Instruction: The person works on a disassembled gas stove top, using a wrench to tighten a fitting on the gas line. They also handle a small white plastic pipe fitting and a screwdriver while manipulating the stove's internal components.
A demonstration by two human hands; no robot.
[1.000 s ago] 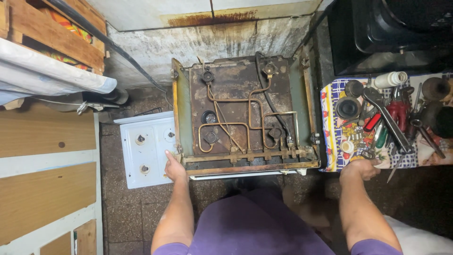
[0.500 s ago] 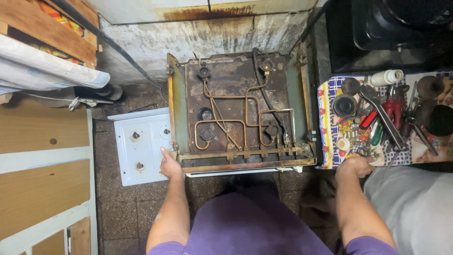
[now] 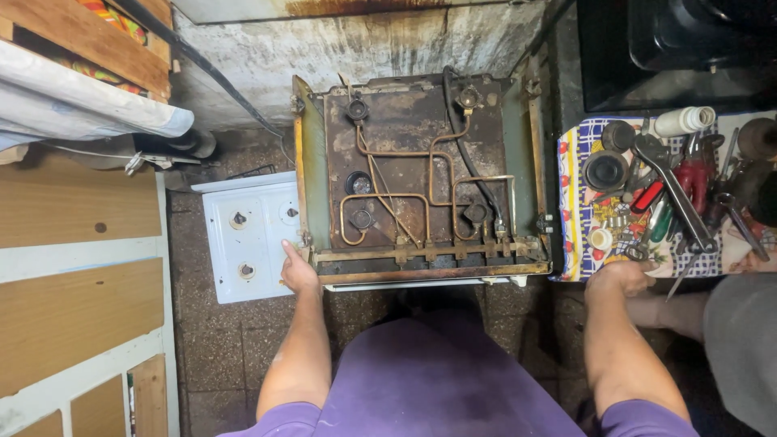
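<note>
While the left hand (image 3: 298, 271) touches its corner, the stove (image 3: 417, 174) lies ahead.

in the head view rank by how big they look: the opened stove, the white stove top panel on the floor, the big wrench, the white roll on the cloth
1. opened stove
2. white stove top panel
3. big wrench
4. white roll

The panel lies lower, farther from the camera, yet the order looks clear.

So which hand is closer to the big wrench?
The right hand. It rests on the edge of the patterned cloth just below the wrench. The left hand is far off, at the stove's front left corner.
</note>
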